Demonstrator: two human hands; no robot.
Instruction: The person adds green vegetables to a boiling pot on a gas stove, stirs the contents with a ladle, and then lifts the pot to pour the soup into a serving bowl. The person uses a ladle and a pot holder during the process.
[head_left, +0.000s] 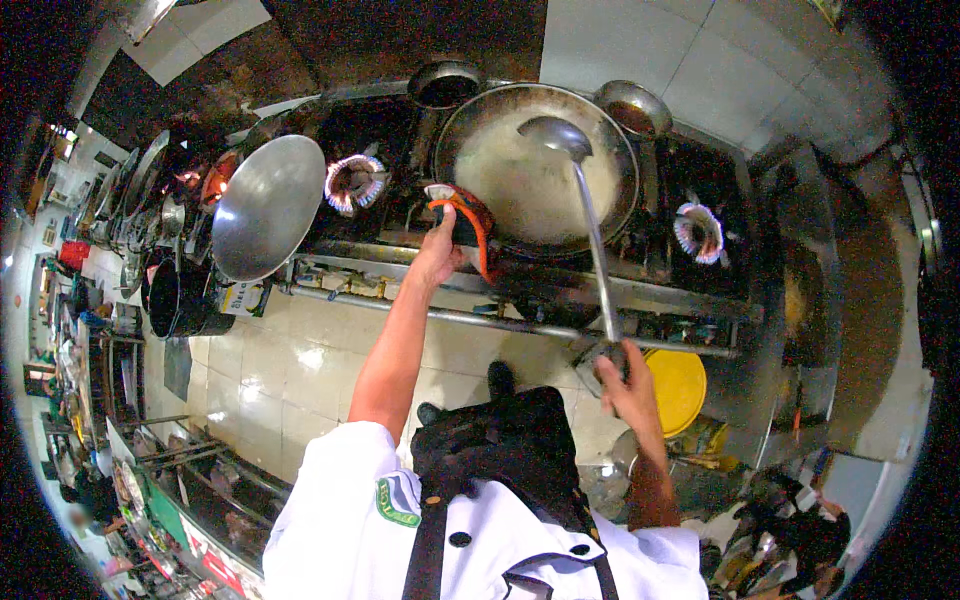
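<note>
A wide wok (517, 180) holding a pale, cloudy liquid sits on the stove in front of me. My left hand (441, 251) grips an orange-edged dark cloth pad (471, 225) against the wok's near-left rim. In my right hand (626, 382) is the handle end of a long steel ladle (596, 232). The ladle's bowl is over the wok's far half; whether it touches the liquid, I cannot tell. What the pad covers at the rim is hidden.
Lit gas burners flame at left (356, 185) and right (698, 233). A large metal pan (268, 208) stands tilted at left. Two small pans (445, 85) (634, 109) sit behind the wok. A pipe rail (480, 319) runs along the stove front; a yellow lid (677, 393) is low at right.
</note>
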